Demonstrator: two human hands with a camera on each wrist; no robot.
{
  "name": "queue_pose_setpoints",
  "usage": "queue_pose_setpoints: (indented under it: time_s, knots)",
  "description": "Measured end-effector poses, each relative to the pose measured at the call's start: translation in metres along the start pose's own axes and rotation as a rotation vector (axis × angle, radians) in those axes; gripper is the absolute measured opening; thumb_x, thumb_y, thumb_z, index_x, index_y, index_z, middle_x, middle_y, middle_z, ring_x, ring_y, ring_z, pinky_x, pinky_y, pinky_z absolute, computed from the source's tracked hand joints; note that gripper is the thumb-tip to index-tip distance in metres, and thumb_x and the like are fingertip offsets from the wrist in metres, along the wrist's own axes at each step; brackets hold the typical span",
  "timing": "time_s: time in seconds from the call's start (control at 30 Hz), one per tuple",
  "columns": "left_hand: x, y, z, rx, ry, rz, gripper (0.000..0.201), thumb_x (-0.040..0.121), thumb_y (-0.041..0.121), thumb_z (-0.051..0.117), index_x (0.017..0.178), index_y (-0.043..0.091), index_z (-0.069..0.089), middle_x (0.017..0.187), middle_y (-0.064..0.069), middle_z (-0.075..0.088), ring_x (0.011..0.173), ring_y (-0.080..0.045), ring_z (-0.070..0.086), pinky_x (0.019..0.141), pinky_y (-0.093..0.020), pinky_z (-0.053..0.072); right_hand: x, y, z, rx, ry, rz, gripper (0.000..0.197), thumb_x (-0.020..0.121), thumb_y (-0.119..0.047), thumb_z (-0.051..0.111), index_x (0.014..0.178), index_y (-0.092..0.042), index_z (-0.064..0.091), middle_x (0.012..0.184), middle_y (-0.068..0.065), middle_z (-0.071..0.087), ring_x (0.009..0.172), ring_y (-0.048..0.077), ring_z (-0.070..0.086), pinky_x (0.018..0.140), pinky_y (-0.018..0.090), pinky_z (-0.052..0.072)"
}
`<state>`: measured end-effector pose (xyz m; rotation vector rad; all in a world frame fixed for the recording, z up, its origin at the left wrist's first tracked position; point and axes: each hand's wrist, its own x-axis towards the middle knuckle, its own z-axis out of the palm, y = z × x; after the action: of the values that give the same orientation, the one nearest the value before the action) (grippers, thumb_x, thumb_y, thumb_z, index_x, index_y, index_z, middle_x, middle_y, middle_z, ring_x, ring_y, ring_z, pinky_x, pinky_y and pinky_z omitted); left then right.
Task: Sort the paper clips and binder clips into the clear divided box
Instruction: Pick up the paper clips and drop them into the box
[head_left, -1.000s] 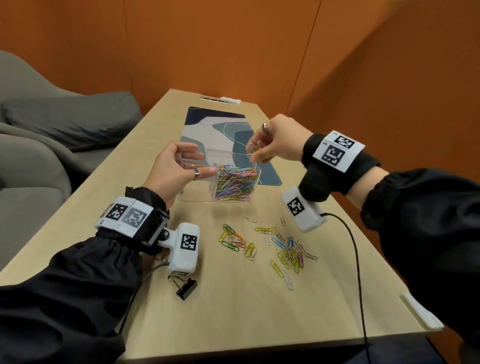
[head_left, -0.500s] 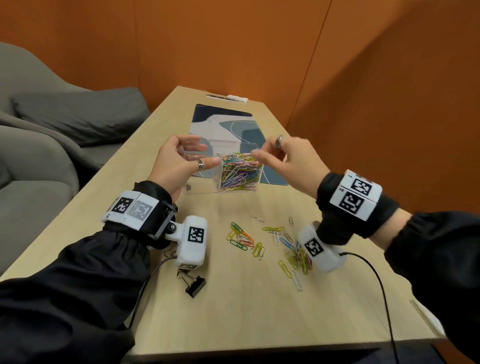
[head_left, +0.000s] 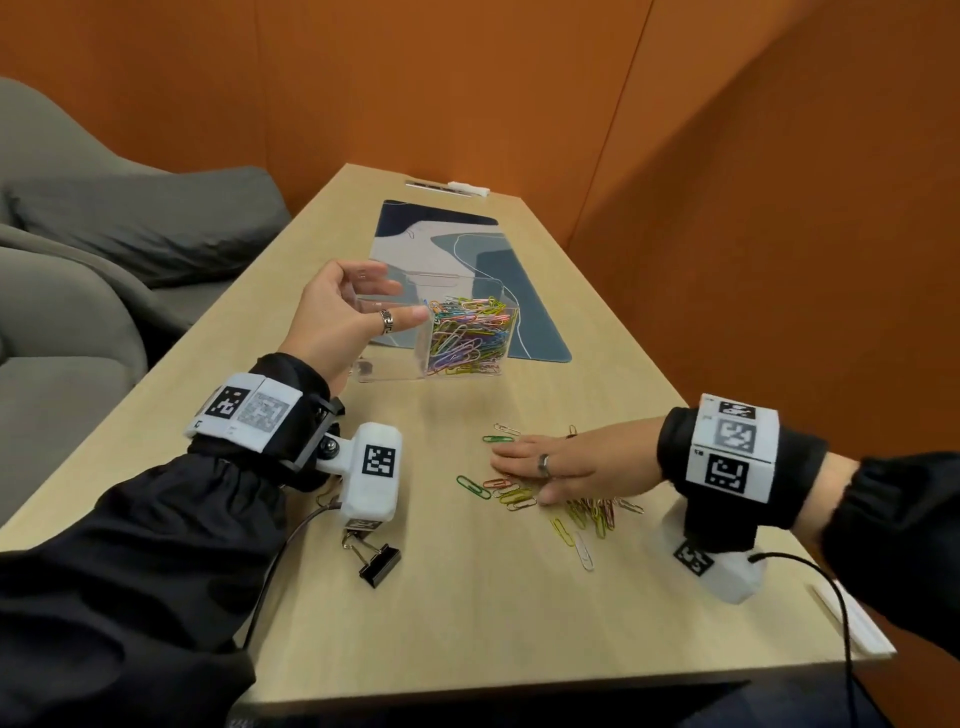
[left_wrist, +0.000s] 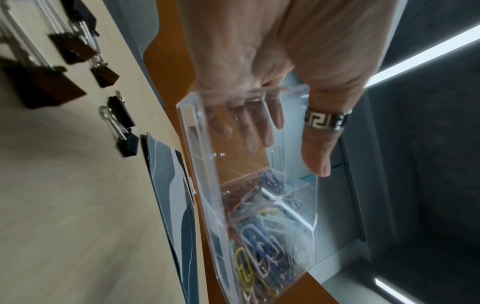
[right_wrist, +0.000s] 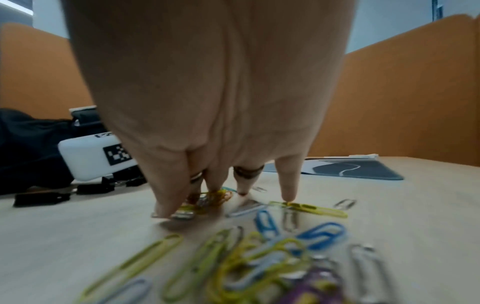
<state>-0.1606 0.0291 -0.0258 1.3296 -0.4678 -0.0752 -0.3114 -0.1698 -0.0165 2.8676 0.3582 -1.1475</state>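
Note:
My left hand (head_left: 387, 299) grips the clear divided box (head_left: 395, 364) by its left end, thumb (left_wrist: 317, 152) on the near wall and fingers on the far wall. The box is tilted, its right end low. Its right compartment is full of coloured paper clips (head_left: 467, 338); the left compartment looks empty. My right hand (head_left: 524, 467) lies flat on the table with straight fingers, fingertips (right_wrist: 287, 185) touching the loose paper clips (head_left: 587, 512) spread there. A black binder clip (head_left: 381, 564) lies near my left wrist; several more binder clips (left_wrist: 122, 115) show in the left wrist view.
A blue and grey patterned mat (head_left: 467, 249) lies behind the box. A pen and a white object (head_left: 447, 187) sit at the table's far end. Orange walls close the right and far sides. A grey sofa (head_left: 78, 260) stands left of the table.
My right hand has come down from the top of the box to the loose paper clips on the table. My left hand still holds the box.

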Motion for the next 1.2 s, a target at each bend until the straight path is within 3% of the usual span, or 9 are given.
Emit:
queue_pose_setpoints:
  time_s: [0.13,0.2,0.37,0.57,0.67,0.77,0.9,1.07,1.2]
  knots:
    - [-0.001,0.000,0.000,0.009,0.000,-0.006,0.046,0.065,0.006,0.079,0.096,0.024,0.051,0.098,0.002,0.062,0.091,-0.014,0.062,0.085,-0.035,0.051,-0.013,0.019,-0.007,0.224,0.293,0.075,0.040,0.099,-0.034,0.039,0.138,-0.027,0.044,0.149,-0.015,0.033,0.135,0.006,0.035,0.114,0.023,0.023]
    - [-0.001,0.001,0.001,0.013,-0.002,-0.007,0.046,0.064,0.006,0.080,0.095,0.024,0.051,0.099,0.001,0.062,0.093,-0.016,0.062,0.086,-0.036,0.051,-0.011,0.023,-0.010,0.279,0.382,0.122,0.042,0.098,-0.037,0.037,0.139,-0.030,0.041,0.148,-0.015,0.036,0.134,0.007,0.037,0.114,0.028,0.025]
    - [-0.003,0.001,0.001,0.011,-0.004,-0.012,0.047,0.062,0.007,0.080,0.096,0.024,0.052,0.099,0.000,0.062,0.090,-0.014,0.062,0.082,-0.034,0.051,0.008,0.015,-0.010,0.237,0.245,0.091,0.050,0.101,-0.036,0.028,0.148,-0.023,0.022,0.156,-0.013,0.018,0.142,0.006,0.021,0.117,0.023,0.011]
    - [-0.003,0.001,0.002,0.011,-0.015,-0.002,0.047,0.063,0.006,0.079,0.096,0.024,0.051,0.099,0.001,0.061,0.088,-0.013,0.062,0.076,-0.027,0.049,-0.009,0.024,-0.006,0.264,0.173,0.092,0.045,0.099,-0.038,0.036,0.141,-0.025,0.040,0.150,-0.018,0.030,0.137,0.004,0.031,0.116,0.025,0.018]
    - [-0.004,0.001,0.004,0.015,-0.023,0.007,0.046,0.064,0.004,0.078,0.096,0.024,0.051,0.099,0.000,0.061,0.089,-0.013,0.062,0.077,-0.027,0.050,-0.017,0.035,-0.001,0.363,0.343,0.128,0.035,0.094,-0.040,0.046,0.124,-0.028,0.060,0.136,-0.014,0.053,0.123,0.006,0.049,0.109,0.026,0.033]
    - [-0.005,0.001,0.005,0.020,-0.029,0.010,0.047,0.062,0.007,0.078,0.096,0.024,0.051,0.099,0.000,0.061,0.089,-0.013,0.062,0.080,-0.030,0.051,-0.016,0.044,0.002,0.384,0.582,0.240,0.030,0.094,-0.038,0.049,0.118,-0.027,0.063,0.120,-0.005,0.062,0.110,0.013,0.055,0.095,0.027,0.041]
    - [-0.007,0.002,0.005,0.028,-0.035,-0.001,0.050,0.057,0.013,0.079,0.097,0.024,0.051,0.098,0.001,0.062,0.090,-0.014,0.062,0.084,-0.035,0.052,-0.009,0.049,0.005,0.491,0.464,0.273,0.036,0.093,-0.040,0.049,0.120,-0.018,0.060,0.111,-0.005,0.059,0.106,0.016,0.055,0.091,0.023,0.040]
    - [-0.005,0.002,0.005,0.028,-0.024,0.004,0.048,0.061,0.008,0.078,0.098,0.023,0.051,0.098,0.001,0.061,0.089,-0.013,0.062,0.082,-0.032,0.052,-0.012,0.041,0.008,0.631,0.339,0.216,0.034,0.091,-0.043,0.052,0.111,-0.017,0.060,0.114,0.004,0.067,0.095,0.011,0.059,0.093,0.031,0.048]
    - [-0.006,0.002,0.005,0.028,-0.025,0.008,0.047,0.062,0.006,0.078,0.097,0.023,0.051,0.098,0.001,0.061,0.088,-0.013,0.062,0.081,-0.030,0.052,-0.022,0.026,0.013,0.585,0.257,0.181,0.036,0.088,-0.044,0.056,0.111,-0.016,0.060,0.106,-0.002,0.065,0.091,0.009,0.056,0.090,0.029,0.048]
